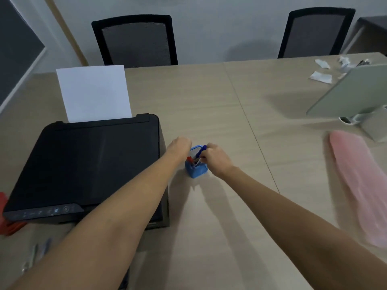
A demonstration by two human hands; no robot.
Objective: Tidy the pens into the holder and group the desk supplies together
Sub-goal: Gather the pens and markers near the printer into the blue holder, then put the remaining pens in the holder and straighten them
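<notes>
A small blue mesh pen holder (198, 170) stands on the wooden table just right of the printer. Several pens stick out of it, one red (190, 159) and one blue (202, 149). My left hand (180, 145) is closed against the holder's left rim. My right hand (216, 156) is at its right side, fingers pinched on the blue pen, which leans in the holder. At the bottom left edge lie blurred metal tools, maybe scissors (33, 256).
A black printer (83, 164) with a white sheet (94, 93) fills the left. A red object (6, 214) sits beside its front left corner. A pink cloth (360, 183), a tilted monitor (351, 91) and paper scraps (321, 77) are at the right. Two chairs stand behind the table.
</notes>
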